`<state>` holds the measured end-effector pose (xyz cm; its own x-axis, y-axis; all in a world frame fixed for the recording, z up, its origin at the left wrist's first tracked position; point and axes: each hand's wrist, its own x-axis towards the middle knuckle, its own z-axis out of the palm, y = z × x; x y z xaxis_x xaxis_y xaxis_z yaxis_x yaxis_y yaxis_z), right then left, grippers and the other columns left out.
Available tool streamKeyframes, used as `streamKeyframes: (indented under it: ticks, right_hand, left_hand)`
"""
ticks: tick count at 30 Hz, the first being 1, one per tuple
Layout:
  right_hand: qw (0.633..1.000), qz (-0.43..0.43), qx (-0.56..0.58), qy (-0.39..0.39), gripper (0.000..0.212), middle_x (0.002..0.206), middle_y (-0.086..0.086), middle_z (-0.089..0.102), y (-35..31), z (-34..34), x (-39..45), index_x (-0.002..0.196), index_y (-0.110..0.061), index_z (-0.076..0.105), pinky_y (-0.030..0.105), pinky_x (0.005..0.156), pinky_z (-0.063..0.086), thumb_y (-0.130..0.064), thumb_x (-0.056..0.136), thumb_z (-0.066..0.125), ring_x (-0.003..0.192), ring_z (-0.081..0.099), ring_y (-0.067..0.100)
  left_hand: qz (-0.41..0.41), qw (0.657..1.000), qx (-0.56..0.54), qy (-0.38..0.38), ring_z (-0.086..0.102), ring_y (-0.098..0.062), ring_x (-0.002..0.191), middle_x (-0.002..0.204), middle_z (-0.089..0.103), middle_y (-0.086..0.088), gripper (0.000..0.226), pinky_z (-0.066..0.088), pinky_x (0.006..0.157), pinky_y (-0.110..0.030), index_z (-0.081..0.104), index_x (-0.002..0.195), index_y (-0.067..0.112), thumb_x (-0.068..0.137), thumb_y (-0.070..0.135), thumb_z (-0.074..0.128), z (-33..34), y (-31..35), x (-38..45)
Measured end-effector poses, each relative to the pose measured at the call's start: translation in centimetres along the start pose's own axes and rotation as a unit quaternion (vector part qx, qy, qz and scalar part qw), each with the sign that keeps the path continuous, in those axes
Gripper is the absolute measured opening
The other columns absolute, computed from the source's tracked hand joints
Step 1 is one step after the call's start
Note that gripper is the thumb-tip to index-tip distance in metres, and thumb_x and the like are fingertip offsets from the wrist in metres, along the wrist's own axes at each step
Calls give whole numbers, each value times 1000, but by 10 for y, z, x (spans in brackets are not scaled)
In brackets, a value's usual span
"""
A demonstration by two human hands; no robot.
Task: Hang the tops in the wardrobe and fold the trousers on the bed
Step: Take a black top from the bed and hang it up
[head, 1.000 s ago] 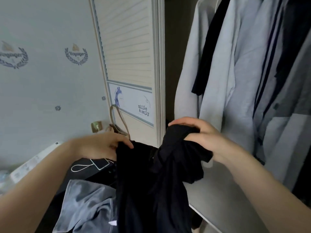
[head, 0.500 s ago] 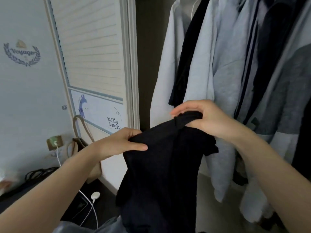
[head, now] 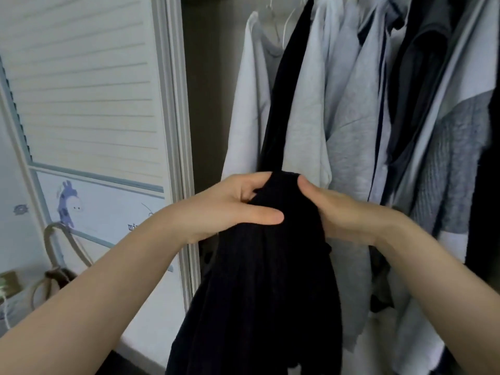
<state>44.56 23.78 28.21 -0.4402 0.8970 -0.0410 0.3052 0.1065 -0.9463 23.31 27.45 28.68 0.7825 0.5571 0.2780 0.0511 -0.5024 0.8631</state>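
A black top hangs bunched from both my hands in front of the open wardrobe. My left hand grips its upper edge from the left, thumb laid across the cloth. My right hand grips the same bunched top edge from the right, thumb up against the fabric. The lower part of the garment drops out of view at the bottom. No hanger shows in the black top.
Several grey, white and dark tops hang on wire hangers in the wardrobe, close behind my hands. A slatted white wardrobe door stands at the left. A bag with rope handles hangs low left.
Both hands have lifted the black top and drawn together at its top edge. The view has turned right and closer to the hanging clothes; the bed and grey garment have left the view.
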Motion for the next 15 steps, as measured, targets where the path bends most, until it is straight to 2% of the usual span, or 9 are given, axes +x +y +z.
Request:
streamKeyframes:
  ticks: [2, 3, 5, 6, 8, 9, 11, 13, 15]
  right_hand:
    - [997, -55, 36, 37, 40, 110, -3, 71, -2, 5, 8, 112, -25, 64, 28, 88, 55, -48, 80, 53, 106, 66, 15]
    - [995, -80, 31, 49, 35, 108, 4, 71, -2, 6, 8, 110, -17, 66, 29, 86, 56, -36, 83, 57, 102, 67, 18]
    - [991, -108, 36, 68, 27, 96, 8, 71, 0, 6, 6, 104, -7, 66, 25, 76, 56, -22, 83, 59, 89, 68, 17]
    - [989, -115, 59, 68, 23, 88, 8, 70, 2, 4, 4, 99, -6, 67, 23, 71, 55, -20, 83, 60, 83, 67, 15]
    - [984, -139, 107, 36, 16, 81, 6, 65, 5, 1, 1, 89, -10, 69, 24, 71, 52, -23, 80, 68, 77, 63, 15]
    - [980, -152, 128, 15, 18, 82, 5, 64, 6, 0, 2, 86, -13, 70, 27, 75, 51, -26, 75, 74, 78, 61, 16]
    - [976, -164, 141, -22, 23, 82, 1, 61, 4, 0, 7, 81, -17, 69, 31, 76, 46, -32, 67, 80, 79, 57, 17]
    - [976, -182, 112, -31, 23, 81, 1, 58, -1, 2, 12, 78, -19, 68, 32, 75, 40, -33, 65, 79, 77, 52, 18]
    - [973, -197, 112, -32, 24, 81, 4, 54, -6, 1, 12, 78, -14, 64, 31, 74, 37, -31, 66, 77, 76, 48, 19]
  left_hand:
    - [11, 998, 52, -21, 70, -17, 99, 107, 72, -3, 39, 55, 84, -26, 57, 129, 13, 91, 5, 63, 0, 6, 7]
    - [16, 998, 54, -25, 72, -18, 88, 96, 74, -5, 36, 57, 76, -26, 58, 127, 12, 92, 11, 63, -2, 9, 7]
    - [8, 1000, 9, -17, 69, -22, 61, 73, 71, -7, 25, 57, 61, -30, 63, 111, 9, 92, 26, 61, -12, 8, 6]
    - [-1, 1000, -27, 10, 67, -26, 55, 68, 68, -10, 21, 57, 60, -33, 65, 98, 9, 93, 29, 63, -18, 3, 5]
    - [-13, 993, -95, 62, 69, -32, 63, 76, 67, -15, 11, 60, 72, -45, 62, 84, 10, 89, 19, 63, -27, -21, 8]
    - [-13, 996, -79, 43, 71, -34, 78, 88, 69, -15, 3, 58, 84, -49, 62, 90, 9, 87, 11, 62, -23, -35, 11]
    - [-37, 998, 18, -53, 69, -25, 100, 106, 69, 1, 23, 54, 94, -44, 63, 107, 14, 87, 3, 62, 0, -61, 17]
    - [-59, 989, 73, -113, 63, -6, 80, 85, 65, 18, 24, 52, 79, -28, 63, 90, 23, 89, 0, 60, 25, -79, 21]
    - [-62, 984, 123, -114, 47, -12, 65, 71, 53, 4, 23, 41, 69, -30, 54, 73, 19, 83, -2, 54, 38, -89, 26]
